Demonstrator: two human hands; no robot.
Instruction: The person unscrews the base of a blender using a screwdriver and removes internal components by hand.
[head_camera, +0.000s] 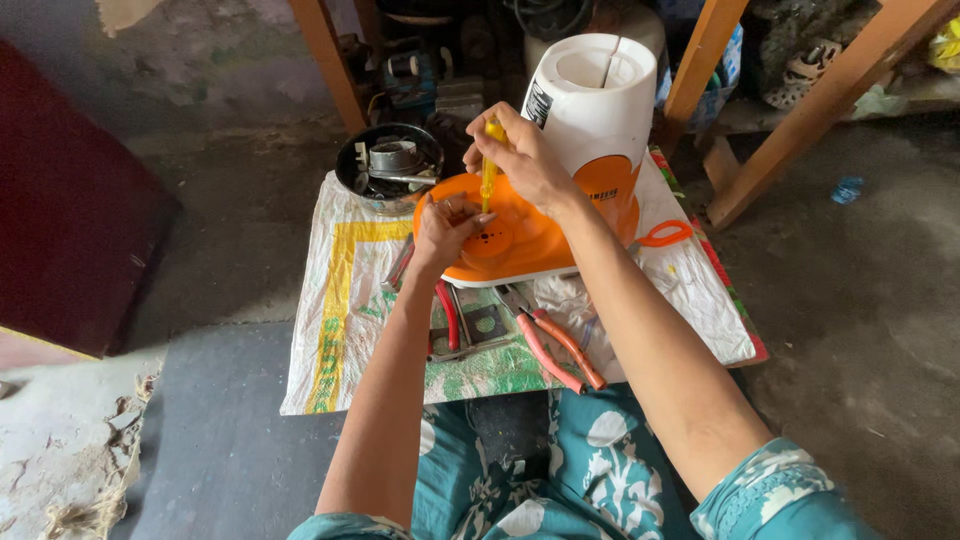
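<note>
Your right hand (525, 160) grips a yellow-handled screwdriver (490, 170) upright, its tip down on the orange base (540, 245) of a white and orange appliance (590, 110), while your left hand (447, 225) rests on that base just beside the tip. Nearer you than both hands lie orange-handled pliers (560, 345) on the printed sack (340, 300) covering the bench, and a dark bowl of parts (388, 165) sits beyond your left hand.

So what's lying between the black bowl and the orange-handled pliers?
In the head view, the left hand and the appliance's orange base lie between the bowl and the pliers.
</note>
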